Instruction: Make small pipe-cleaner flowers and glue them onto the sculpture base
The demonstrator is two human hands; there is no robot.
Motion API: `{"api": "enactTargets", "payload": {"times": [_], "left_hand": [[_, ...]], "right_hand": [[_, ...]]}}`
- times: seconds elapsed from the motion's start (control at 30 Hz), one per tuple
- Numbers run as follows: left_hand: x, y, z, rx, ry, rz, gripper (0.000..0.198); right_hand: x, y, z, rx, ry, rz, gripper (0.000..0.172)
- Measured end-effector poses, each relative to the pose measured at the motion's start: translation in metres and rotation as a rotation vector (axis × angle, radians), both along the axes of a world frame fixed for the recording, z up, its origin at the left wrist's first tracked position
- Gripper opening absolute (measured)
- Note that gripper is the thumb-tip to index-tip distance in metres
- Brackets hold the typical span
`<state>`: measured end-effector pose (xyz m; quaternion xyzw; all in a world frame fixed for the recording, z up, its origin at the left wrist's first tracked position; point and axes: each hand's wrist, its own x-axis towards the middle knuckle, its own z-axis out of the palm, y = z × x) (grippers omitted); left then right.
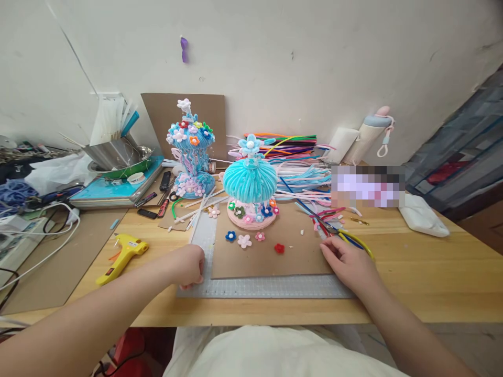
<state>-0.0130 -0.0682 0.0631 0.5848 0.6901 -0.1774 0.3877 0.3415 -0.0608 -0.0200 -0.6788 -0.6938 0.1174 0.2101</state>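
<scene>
Preferably, one should keep the cardboard point(243, 265) level beneath the turquoise-domed model point(250, 181), mid-frame, so loose flowers point(244, 241) do not slide — the left hand point(190, 266), lower left, and right hand point(350, 263), lower right, both look curled, but whether they grasp anything I cannot tell.

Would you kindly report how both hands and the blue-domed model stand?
Left hand curled at gridded mat; right hand beside yellow-handled tool. Blue-domed model upright on cardboard. Loose flowers in front.
</scene>
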Motion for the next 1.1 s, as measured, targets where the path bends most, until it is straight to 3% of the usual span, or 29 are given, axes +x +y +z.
{"api": "enactTargets", "payload": {"times": [0.73,0.9,1.1], "left_hand": [[0.002,-0.002,0.000,0.023,-0.004,0.020,0.008],[-0.007,-0.019,-0.009,0.277,0.080,-0.128,0.009],[-0.011,-0.051,-0.022,0.502,0.082,-0.104,0.015]], "right_hand": [[-0.002,0.001,0.001,0.003,-0.025,0.009,0.025],[-0.002,0.000,0.001,0.028,-0.039,0.006,0.024],[-0.008,-0.004,0.008,0.076,-0.008,0.082,0.022]]}}
